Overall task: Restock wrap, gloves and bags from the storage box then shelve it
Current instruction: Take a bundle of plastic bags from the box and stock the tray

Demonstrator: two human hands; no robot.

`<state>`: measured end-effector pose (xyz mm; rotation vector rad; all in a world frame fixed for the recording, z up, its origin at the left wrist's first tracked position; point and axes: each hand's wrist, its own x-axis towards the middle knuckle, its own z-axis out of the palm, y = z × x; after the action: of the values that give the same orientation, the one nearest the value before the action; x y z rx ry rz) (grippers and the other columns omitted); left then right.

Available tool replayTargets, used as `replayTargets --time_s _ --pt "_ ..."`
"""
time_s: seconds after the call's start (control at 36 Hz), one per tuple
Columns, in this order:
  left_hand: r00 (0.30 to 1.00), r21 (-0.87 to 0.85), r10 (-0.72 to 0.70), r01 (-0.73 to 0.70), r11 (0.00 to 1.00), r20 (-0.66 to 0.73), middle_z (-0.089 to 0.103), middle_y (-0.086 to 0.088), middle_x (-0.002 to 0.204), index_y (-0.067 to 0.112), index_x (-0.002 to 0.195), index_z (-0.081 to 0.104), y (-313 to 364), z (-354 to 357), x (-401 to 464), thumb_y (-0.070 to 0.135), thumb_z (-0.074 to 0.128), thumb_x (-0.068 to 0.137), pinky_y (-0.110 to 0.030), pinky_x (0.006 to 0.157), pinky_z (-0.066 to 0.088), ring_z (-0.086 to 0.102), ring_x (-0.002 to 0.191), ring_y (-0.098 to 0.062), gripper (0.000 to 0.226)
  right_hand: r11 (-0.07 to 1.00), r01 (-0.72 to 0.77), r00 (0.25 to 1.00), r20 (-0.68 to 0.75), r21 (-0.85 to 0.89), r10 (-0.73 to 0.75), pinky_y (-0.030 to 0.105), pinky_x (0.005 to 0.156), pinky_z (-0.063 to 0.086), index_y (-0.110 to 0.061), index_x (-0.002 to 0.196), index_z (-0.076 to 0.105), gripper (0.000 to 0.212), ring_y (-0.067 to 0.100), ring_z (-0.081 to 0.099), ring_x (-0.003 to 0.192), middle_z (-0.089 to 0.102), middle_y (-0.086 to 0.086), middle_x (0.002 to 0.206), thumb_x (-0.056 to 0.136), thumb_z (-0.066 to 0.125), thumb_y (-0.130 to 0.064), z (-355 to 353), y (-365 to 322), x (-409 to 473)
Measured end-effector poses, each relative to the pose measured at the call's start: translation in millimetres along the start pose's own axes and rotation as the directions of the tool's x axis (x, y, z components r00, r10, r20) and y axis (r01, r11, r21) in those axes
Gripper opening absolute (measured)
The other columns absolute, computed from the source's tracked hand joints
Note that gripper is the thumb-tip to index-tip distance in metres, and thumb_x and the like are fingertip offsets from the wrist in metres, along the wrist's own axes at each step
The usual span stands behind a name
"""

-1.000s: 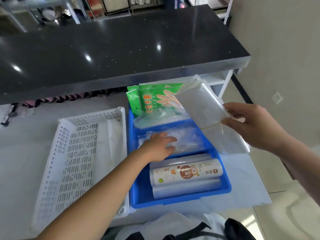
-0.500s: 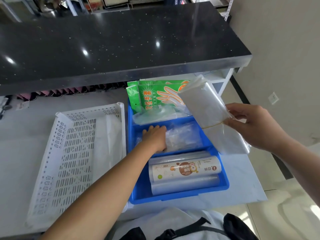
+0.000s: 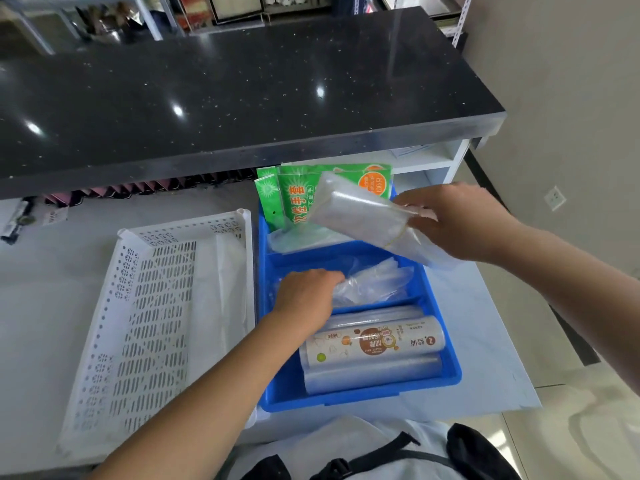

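Restocking is judged midway: a banded bag bundle (image 3: 360, 216) is pinched by the right hand (image 3: 460, 220) at frame centre-right, loose clear bags (image 3: 374, 282) are gripped by the curled left hand (image 3: 304, 292) inside the blue storage box (image 3: 446, 341), and shelving is not yet done.

Scene bright and evenly lit, daylight-toned. Ceiling lights reflect as small white glare spots on the black counter (image 3: 242, 84). Deep shadow lies under its front edge. Glossy floor (image 3: 588, 427) at right carries pale sheen. Wide-angle lens bends straight lines toward frame edges. Shelving (image 3: 207, 12) at top is soft. Centre is reasonably sharp.
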<state>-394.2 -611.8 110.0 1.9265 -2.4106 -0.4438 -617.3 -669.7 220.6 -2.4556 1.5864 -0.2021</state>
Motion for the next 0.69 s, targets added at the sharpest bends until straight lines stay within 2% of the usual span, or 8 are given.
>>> replayTargets --time_s 0.11,0.25,0.36,0.47,0.61,0.69 --pt "0.998 0.023 0.031 -0.030 0.999 -0.057 0.064 -0.003 0.097 0.025 0.126 0.059 5.5 11.2 -13.2 0.000 0.047 0.090 -0.031 0.063 0.036 0.062 0.090 -0.026 0.046 0.984 0.110 0.991 0.097 -0.143 -0.097 0.039 0.087 0.050 -0.039 0.134 0.056 0.042 0.030 0.064 0.109 0.066 0.004 0.129 0.095 0.057 -0.025 15.5 -24.8 29.9" --pt "0.994 0.051 0.027 -0.022 0.998 -0.104 0.067 -0.003 0.096 0.023 0.125 0.060 7.4 15.3 -19.8 0.001 0.046 0.092 -0.033 0.063 0.040 0.065 0.089 -0.026 0.042 0.932 0.244 0.961 0.199 -0.268 -0.194 0.037 0.084 0.049 -0.037 0.132 0.057 0.045 0.031 0.063 0.110 0.066 0.004 0.127 0.093 0.055 -0.016 41.7 -49.1 57.6" --pt "0.992 0.069 0.028 -0.020 0.997 -0.122 0.070 -0.005 0.096 0.021 0.130 0.059 10.0 15.4 -20.0 0.003 0.053 0.092 -0.034 0.062 0.043 0.068 0.086 -0.027 0.042 0.914 0.285 0.939 0.276 -0.291 -0.205 0.035 0.080 0.046 -0.037 0.133 0.056 0.047 0.030 0.063 0.110 0.065 0.005 0.126 0.092 0.052 -0.013 63.6 -60.5 70.3" --pt "0.992 0.067 0.019 -0.011 0.998 -0.128 0.070 -0.004 0.097 0.022 0.129 0.059 10.1 14.9 -19.2 0.010 0.057 0.094 -0.035 0.064 0.048 0.069 0.087 -0.026 0.038 0.919 0.278 0.941 0.273 -0.281 -0.201 0.032 0.073 0.037 -0.038 0.131 0.057 0.049 0.029 0.063 0.109 0.065 0.003 0.125 0.090 0.052 -0.012 85.3 -66.3 78.6" --pt "0.991 0.062 0.006 0.002 0.998 -0.131 0.069 -0.006 0.110 0.024 0.132 0.057 7.4 14.4 -15.1 0.018 0.055 0.097 -0.038 0.074 0.055 0.067 0.097 -0.028 0.035 0.928 0.239 0.951 0.260 -0.285 -0.165 0.033 0.074 0.042 -0.034 0.130 0.058 0.044 0.029 0.063 0.107 0.066 0.005 0.123 0.092 0.052 -0.013 103.6 -54.9 80.2" --pt "0.991 0.078 0.000 0.011 0.997 -0.137 0.068 -0.008 0.117 0.026 0.134 0.054 3.1 15.1 -9.1 0.019 0.052 0.098 -0.040 0.077 0.056 0.065 0.103 -0.030 0.037 0.945 0.215 0.966 0.198 -0.246 -0.168 0.033 0.075 0.045 -0.031 0.123 0.062 0.035 0.028 0.064 0.105 0.069 0.002 0.119 0.092 0.054 -0.017 110.1 -46.6 74.1"
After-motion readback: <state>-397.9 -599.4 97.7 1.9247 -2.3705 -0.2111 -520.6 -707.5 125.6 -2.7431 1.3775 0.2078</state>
